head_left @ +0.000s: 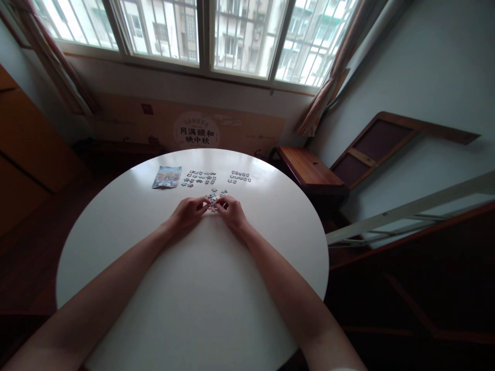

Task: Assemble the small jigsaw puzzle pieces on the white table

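My left hand and my right hand rest side by side on a round white table. Their fingertips pinch small jigsaw pieces between them. More loose pieces lie just beyond the fingers. Further off sit two spread groups of pieces, one in the middle and one to the right. A small printed puzzle packet lies at the far left of them.
A wooden bench or low table stands past the table's right edge. A cardboard box with printed characters leans under the windows. Wooden frames lean on the right wall. Wooden furniture stands at left.
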A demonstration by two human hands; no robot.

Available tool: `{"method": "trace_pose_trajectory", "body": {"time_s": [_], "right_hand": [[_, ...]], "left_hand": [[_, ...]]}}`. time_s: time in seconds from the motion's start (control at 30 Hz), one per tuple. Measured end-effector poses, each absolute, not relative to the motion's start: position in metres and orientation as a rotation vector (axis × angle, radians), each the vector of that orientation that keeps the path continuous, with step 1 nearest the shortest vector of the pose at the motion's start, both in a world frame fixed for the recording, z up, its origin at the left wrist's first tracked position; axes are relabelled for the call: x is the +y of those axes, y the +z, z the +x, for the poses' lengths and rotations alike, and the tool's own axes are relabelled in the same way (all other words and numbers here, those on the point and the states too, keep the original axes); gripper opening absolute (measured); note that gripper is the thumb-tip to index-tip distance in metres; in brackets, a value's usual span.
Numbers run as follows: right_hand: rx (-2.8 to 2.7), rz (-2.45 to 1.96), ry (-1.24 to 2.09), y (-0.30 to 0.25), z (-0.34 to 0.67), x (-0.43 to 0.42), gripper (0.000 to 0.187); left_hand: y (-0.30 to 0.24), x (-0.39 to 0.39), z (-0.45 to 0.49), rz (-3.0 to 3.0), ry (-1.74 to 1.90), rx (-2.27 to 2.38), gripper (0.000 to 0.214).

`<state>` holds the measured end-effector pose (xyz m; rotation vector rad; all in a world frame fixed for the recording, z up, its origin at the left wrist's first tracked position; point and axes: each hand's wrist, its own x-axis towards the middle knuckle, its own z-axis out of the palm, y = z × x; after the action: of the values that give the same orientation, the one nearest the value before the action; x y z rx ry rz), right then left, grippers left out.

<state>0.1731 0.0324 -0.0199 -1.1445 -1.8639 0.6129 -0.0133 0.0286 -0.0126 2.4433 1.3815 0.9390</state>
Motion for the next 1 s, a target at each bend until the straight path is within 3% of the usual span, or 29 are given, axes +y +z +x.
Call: {"method": "trace_pose_trajectory", "body": {"time_s": [1.0], "right_hand": [[-1.886, -1.139, 0.597, -0.0181, 0.173, 0.0302, 0.008]], "left_hand": [[-0.0109, 0.0273, -0.013, 2.453, 0.904, 1.377, 0.024]]}}
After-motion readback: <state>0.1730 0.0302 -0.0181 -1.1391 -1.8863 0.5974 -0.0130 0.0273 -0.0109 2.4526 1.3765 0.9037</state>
